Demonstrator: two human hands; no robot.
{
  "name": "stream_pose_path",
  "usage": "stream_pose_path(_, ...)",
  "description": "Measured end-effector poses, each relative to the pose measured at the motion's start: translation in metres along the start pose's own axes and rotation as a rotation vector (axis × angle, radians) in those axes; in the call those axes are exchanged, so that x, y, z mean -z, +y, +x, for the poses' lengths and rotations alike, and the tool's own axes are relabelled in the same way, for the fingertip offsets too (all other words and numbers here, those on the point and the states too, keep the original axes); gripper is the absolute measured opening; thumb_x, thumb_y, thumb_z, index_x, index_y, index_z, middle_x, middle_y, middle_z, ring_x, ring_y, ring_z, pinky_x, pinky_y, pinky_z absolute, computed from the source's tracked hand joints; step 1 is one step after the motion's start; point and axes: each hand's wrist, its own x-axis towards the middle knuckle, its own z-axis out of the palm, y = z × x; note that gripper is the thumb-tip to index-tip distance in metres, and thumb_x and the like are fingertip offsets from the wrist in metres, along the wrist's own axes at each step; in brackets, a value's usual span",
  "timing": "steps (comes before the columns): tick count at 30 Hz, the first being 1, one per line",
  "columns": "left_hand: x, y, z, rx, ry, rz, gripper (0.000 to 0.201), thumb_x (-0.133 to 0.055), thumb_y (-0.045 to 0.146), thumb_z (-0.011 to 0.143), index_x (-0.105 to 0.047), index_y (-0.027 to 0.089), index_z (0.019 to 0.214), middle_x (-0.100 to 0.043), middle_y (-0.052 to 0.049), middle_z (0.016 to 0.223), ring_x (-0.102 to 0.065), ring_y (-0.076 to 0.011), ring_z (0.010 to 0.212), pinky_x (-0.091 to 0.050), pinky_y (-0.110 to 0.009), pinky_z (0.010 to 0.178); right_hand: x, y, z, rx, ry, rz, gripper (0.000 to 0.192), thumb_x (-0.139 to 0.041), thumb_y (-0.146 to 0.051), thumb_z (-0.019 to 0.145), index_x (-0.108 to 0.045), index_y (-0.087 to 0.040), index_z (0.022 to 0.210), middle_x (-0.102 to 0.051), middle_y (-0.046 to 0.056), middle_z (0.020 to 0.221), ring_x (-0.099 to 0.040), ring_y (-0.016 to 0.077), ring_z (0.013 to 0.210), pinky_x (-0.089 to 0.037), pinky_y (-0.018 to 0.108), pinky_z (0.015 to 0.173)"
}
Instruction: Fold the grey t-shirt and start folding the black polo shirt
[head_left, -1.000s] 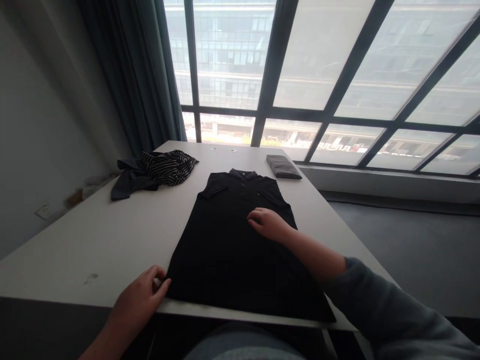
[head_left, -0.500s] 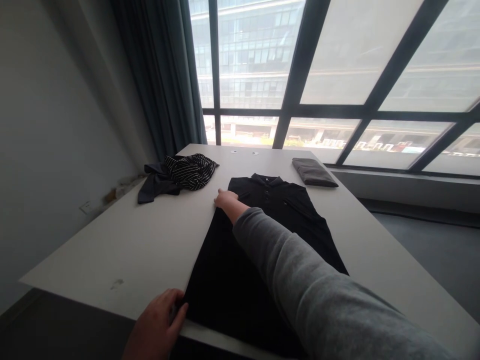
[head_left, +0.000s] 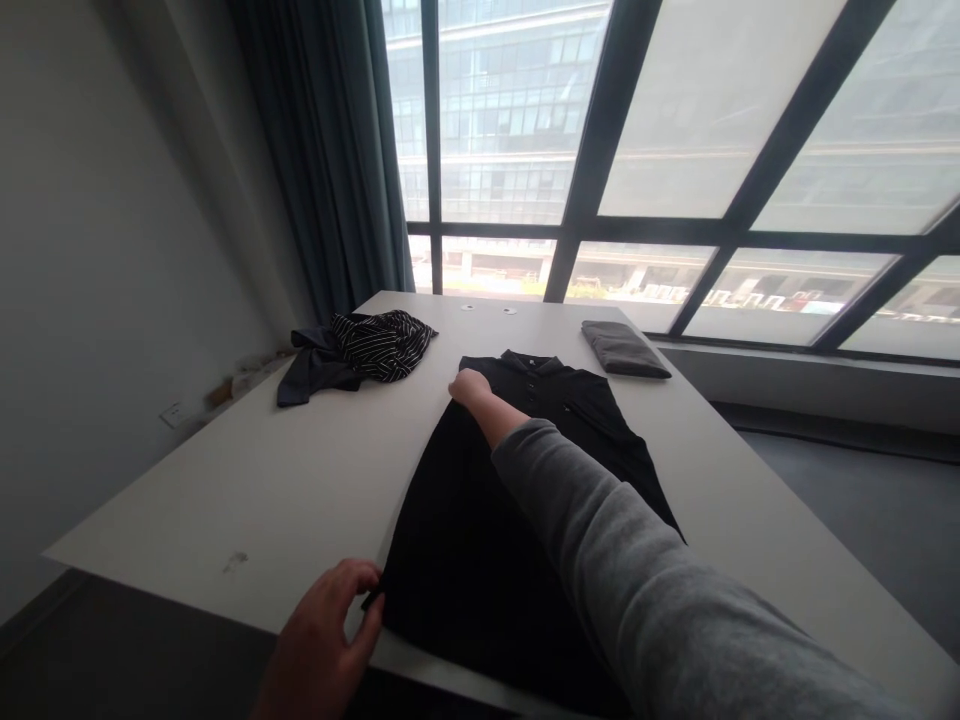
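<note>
Head camera: a white table [head_left: 247,470] fills the frame below tall windows [head_left: 675,120], a black polo shirt [head_left: 480,540] laid flat along its middle, collar at 12 o'clock, hem nearest. A striped garment [head_left: 379,343] lies at 10 o'clock, a folded grey cloth [head_left: 622,348] at 1 o'clock. The grey sleeve [head_left: 637,580] covers the shirt's right half. The right hand [head_left: 471,386] grips the left shoulder; the left hand [head_left: 326,640] pinches the hem corner.

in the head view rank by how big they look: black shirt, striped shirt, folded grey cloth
1. black shirt, by far the largest, though nearest the camera
2. striped shirt
3. grey cloth, smallest; it is folded, so its real size is unsure
</note>
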Motion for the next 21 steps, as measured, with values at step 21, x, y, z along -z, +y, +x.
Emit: stream_pose_path(21, -0.043, 0.059, 0.016, -0.535, -0.495, -0.02, 0.032, -0.056, -0.003, 0.072, -0.056, 0.023, 0.09, -0.073, -0.001, 0.1, -0.067, -0.0195, 0.085, -0.049, -0.032, 0.078, 0.012, 0.1, -0.088, -0.141, 0.091, -0.059, 0.031, -0.058, -0.022, 0.099, -0.078, -0.014, 0.122, -0.072, 0.016, 0.129, -0.063, 0.026, 0.118, -0.043, 0.032, 0.103)
